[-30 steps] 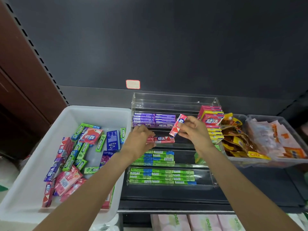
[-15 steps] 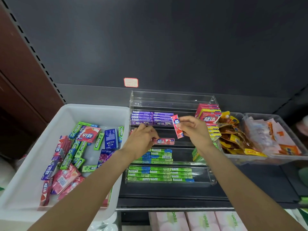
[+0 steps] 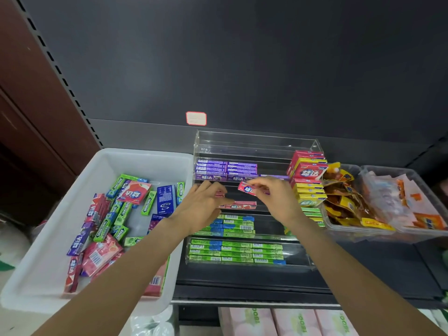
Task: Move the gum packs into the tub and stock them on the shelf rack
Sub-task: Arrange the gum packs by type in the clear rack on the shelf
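My right hand (image 3: 274,200) pinches a red gum pack (image 3: 246,189) above the rack (image 3: 257,144) red tier; my left hand (image 3: 203,209) grips more red packs (image 3: 219,194), ready to feed the row.

A: What moved? The slim red gum pack (image 3: 246,189) pinched in the right hand (image 3: 276,202). A second ago it stood nearly upright, tilted, in front of the purple row; now it lies close to level, lower, just above the red-pack tier of the clear acrylic tiered rack (image 3: 254,151).

B: And the left hand (image 3: 202,209)?

A: It has slid a little rightward along that tier, fingers flatter over the red packs there. Whether its grip holds one, I cannot tell.
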Available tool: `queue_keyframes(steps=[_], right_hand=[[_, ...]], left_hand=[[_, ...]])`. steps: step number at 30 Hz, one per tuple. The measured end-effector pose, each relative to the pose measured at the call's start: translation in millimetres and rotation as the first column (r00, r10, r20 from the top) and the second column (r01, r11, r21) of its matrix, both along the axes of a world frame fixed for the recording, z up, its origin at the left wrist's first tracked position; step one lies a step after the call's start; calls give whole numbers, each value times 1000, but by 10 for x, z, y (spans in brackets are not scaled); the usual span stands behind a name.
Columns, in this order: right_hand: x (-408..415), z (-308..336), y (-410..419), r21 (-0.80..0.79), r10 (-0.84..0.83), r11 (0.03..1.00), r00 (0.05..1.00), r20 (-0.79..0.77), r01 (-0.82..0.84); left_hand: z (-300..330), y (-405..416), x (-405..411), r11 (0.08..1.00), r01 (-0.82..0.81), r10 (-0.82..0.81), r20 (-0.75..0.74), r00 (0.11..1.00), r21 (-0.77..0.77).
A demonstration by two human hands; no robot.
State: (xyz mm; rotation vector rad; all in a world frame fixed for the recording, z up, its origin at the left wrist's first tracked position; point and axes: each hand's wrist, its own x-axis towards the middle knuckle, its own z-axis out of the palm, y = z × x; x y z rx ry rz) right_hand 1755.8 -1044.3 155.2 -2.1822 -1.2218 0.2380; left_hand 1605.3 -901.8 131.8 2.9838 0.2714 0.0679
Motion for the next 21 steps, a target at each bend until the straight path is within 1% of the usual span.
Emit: queue_keyframes(steps=[3, 5, 6, 9, 11, 17, 21], right_hand=[[-31, -52, 73, -172, 83, 983, 989, 120, -61], [-48, -86, 105, -262, 109, 963, 981, 162, -63], [-58, -102, 117, -282, 117, 957, 980, 162, -67], [-94, -127, 158, -271, 131, 957, 988, 78, -105], [-111, -133, 188, -269, 145, 954, 989, 22, -134], [-103, -166, 222, -283, 134, 949, 990, -46, -141], [-77, -169, 214, -302, 125, 944, 991, -54, -136]], left_hand=[[-19, 8, -29, 999, -18, 17, -17, 1000, -39], [-27, 13, -34, 998, -15, 13, -28, 1000, -67], [-33, 15, -34, 996, -15, 14, -22, 1000, -84], [-59, 18, -35, 989, -42, 47, 35, 998, -141], [-69, 18, -35, 985, -82, 91, 56, 994, -151], [-47, -10, 29, 989, -129, 131, 22, 991, -78], [-41, -18, 59, 991, -122, 122, 15, 992, -50]])
